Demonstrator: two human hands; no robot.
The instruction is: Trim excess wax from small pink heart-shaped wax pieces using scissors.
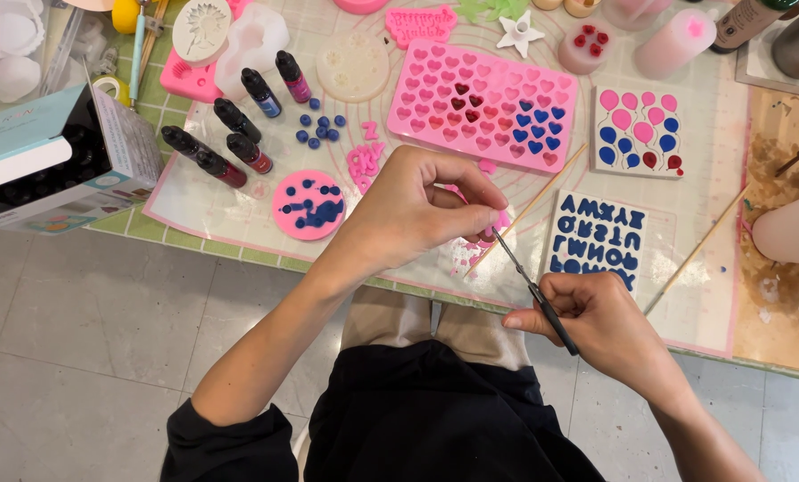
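Low craft table over a pale tiled floor

The floor (pixel 78 330) is laid in large grey-white tiles with thin joints, evenly lit without hard shadows; the table (pixel 774 357) edge runs across the view, topped with a green-gridded mat (pixel 163 112) beneath a translucent sheet (pixel 712 286)

Dye bottles (pixel 230 134) and moulds (pixel 484 103) beyond hands (pixel 417 210).

Pink heart mould (pixel 484 103) holds red, blue fillings.

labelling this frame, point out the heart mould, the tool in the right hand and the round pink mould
pink heart mould (pixel 435 89), head view, on its upper left cells
thin dark tool (pixel 542 303), head view, on its shaft
round pink mould (pixel 285 221), head view, on its left rim
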